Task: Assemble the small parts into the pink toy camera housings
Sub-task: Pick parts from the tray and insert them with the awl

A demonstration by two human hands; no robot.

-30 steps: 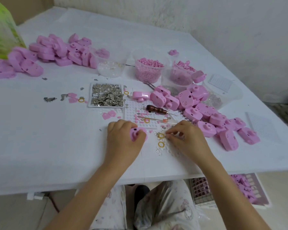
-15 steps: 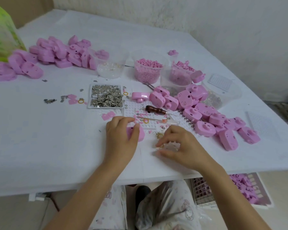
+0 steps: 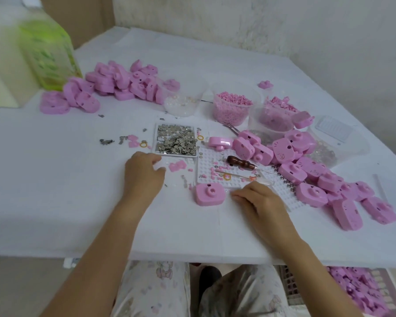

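One pink camera housing [image 3: 210, 194] lies flat on the white surface [image 3: 55, 202] between the two hands, lens ring up, touched by neither. The left hand [image 3: 143, 173] hovers just below the tray of silvery metal bits [image 3: 176, 142], fingers loosely curled with a narrow grip; whether it pinches a small part is too blurred to tell. The right hand [image 3: 260, 202] rests just beside the housing, fingers drawn together and low on the surface, apparently holding nothing. The housing looks like light, stiff moulded plastic, smooth enough to skid when pushed, so it is best held by its two long side walls, with the ring kept clear. The tiny parts likely need a fingertip pinch.
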